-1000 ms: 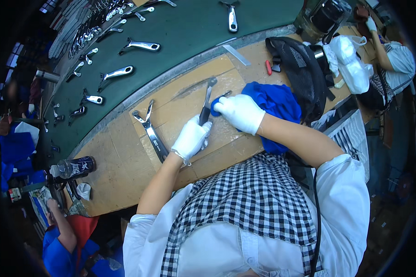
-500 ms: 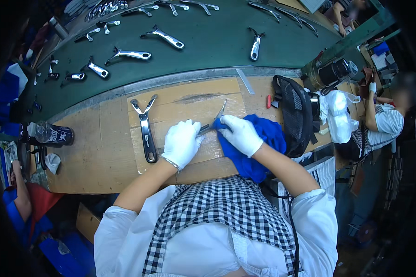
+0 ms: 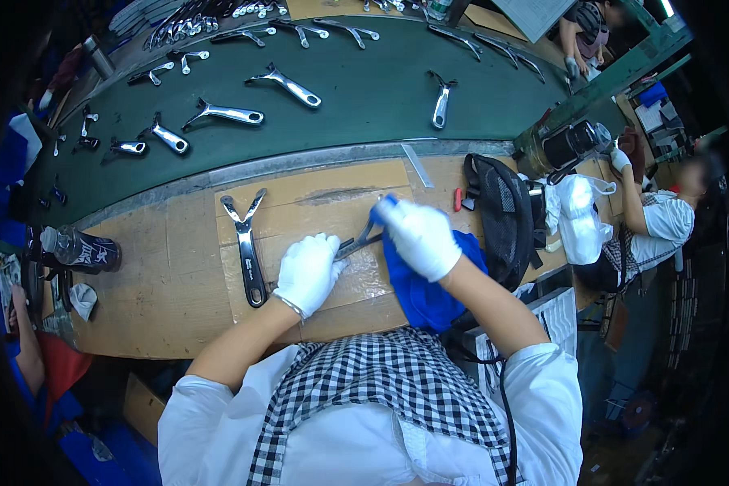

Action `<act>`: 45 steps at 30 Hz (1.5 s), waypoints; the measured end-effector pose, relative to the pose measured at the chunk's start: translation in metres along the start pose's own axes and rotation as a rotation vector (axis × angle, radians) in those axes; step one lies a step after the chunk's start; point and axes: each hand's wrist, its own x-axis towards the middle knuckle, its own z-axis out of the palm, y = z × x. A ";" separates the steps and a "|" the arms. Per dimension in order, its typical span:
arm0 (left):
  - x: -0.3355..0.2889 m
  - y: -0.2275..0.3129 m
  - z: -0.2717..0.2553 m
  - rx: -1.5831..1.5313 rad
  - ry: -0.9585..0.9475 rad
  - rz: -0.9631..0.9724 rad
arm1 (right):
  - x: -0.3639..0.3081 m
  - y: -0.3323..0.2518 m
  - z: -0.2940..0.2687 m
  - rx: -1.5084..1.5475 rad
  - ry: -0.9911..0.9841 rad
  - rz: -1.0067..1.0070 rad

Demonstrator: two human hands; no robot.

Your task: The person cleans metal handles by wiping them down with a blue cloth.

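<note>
Partly inside left grip point(image 3: 309, 268): tool point(image 3: 357, 242)

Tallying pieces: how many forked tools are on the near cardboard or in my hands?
2: one forked tool lies on the cardboard, left of your left hand; that hand holds the other, partly hidden.

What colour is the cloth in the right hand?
The cloth is blue; head view shows it best.

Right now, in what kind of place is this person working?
Probably a factory workshop: many similar shiny metal parts lie along a green surface, the left hand grips a forked metal piece, and a co-worker at right wears a white glove too.
</note>
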 end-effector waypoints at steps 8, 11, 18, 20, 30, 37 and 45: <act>0.123 -0.030 -0.029 -0.665 -0.129 -0.179 | -0.036 0.029 0.024 0.013 -0.037 0.196; 0.205 -0.048 -0.051 -0.909 0.113 -0.123 | -0.029 0.023 0.019 0.065 -0.058 0.219; 0.238 -0.106 -0.039 0.117 0.142 -0.219 | -0.035 0.024 0.028 0.020 0.011 0.175; 0.218 -0.102 -0.041 0.050 0.093 -0.177 | -0.034 0.022 0.026 0.021 -0.019 0.190; 0.004 0.010 -0.010 -0.096 0.000 0.227 | -0.035 0.030 0.029 0.046 0.033 0.169; -0.019 -0.012 0.022 -0.405 -0.007 0.014 | -0.035 0.029 0.034 0.004 0.020 0.166; -0.017 -0.002 0.021 -0.549 -0.033 -0.148 | -0.042 0.026 0.033 -0.026 0.027 0.181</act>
